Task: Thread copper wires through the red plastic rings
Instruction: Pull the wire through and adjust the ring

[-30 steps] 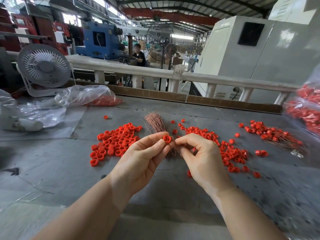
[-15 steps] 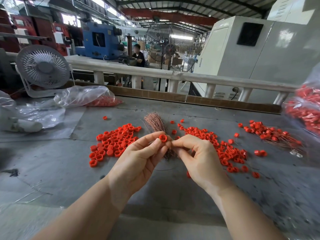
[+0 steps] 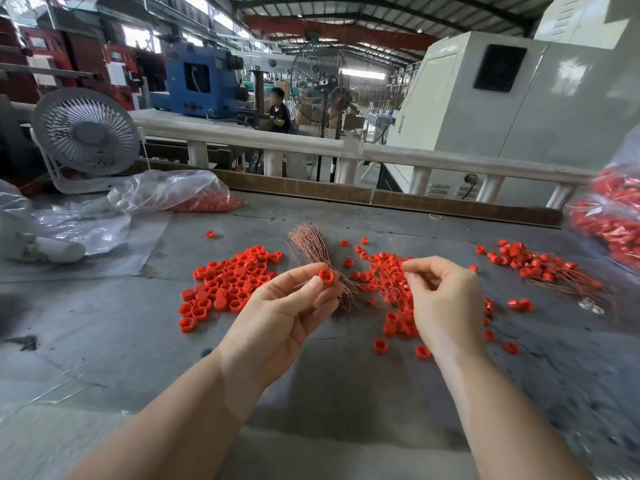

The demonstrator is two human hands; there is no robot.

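My left hand (image 3: 287,317) pinches one red plastic ring (image 3: 326,276) between thumb and forefinger, above the grey table. My right hand (image 3: 443,306) is a short way to the right, its thumb and forefinger pinched together at about the ring's height; a thin copper wire between them is too fine to make out. A bundle of copper wires (image 3: 313,249) lies on the table just behind my left hand. Loose red rings (image 3: 228,282) are heaped to the left, and a second heap of rings (image 3: 391,282) sits under my right hand.
Rings threaded with wires (image 3: 540,268) lie at the right. Plastic bags of red rings sit at the far left (image 3: 173,194) and right edge (image 3: 609,216). A white desk fan (image 3: 86,136) stands back left. A wooden strip (image 3: 381,195) borders the table's far edge.
My right hand has pulled away to the right from the ring; earlier its fingertips met my left hand's at the ring. The left hand keeps holding the ring.
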